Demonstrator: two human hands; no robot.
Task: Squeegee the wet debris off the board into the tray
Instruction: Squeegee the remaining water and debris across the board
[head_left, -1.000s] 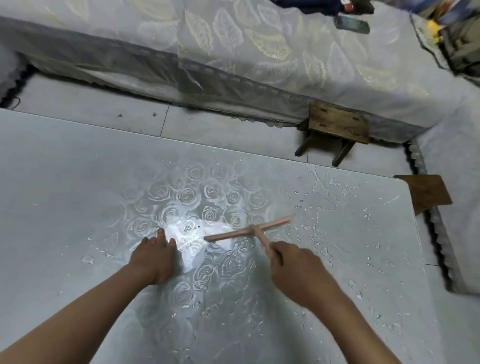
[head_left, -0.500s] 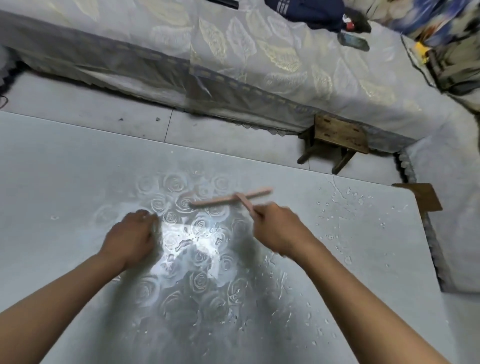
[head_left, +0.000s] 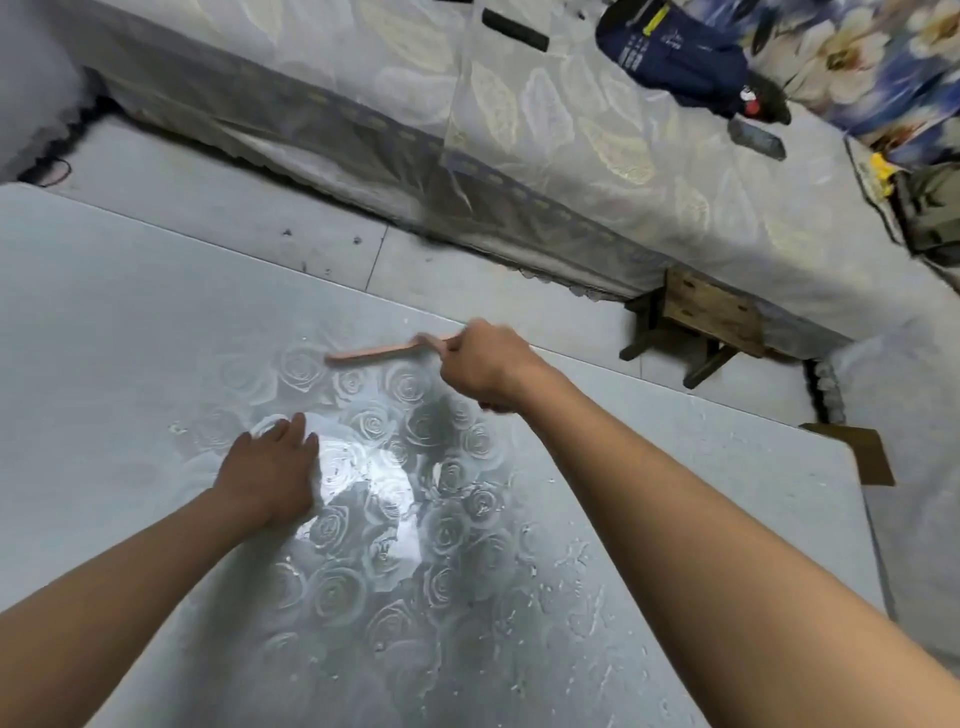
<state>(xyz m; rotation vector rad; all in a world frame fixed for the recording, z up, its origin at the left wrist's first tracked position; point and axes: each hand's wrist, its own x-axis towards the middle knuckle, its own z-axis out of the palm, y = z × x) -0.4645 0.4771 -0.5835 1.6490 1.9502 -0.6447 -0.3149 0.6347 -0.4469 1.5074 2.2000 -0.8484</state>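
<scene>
The wet rose-patterned board (head_left: 130, 364) lies open toward 9 o'clock, while the left hand (head_left: 270, 467) flat at its middle, the right hand (head_left: 488, 364) gripping a pink squeegee (head_left: 384, 352) at 12, and a wooden stool (head_left: 701, 317) beside the bed (head_left: 571, 156) at 2 o'clock block those ways.

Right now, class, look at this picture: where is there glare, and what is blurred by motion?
Head view: glare whitens the wet board beside the left hand. Also in the head view, the right hand and the squeegee it grips are smeared by motion blur, while the left hand is fairly sharp.
</scene>
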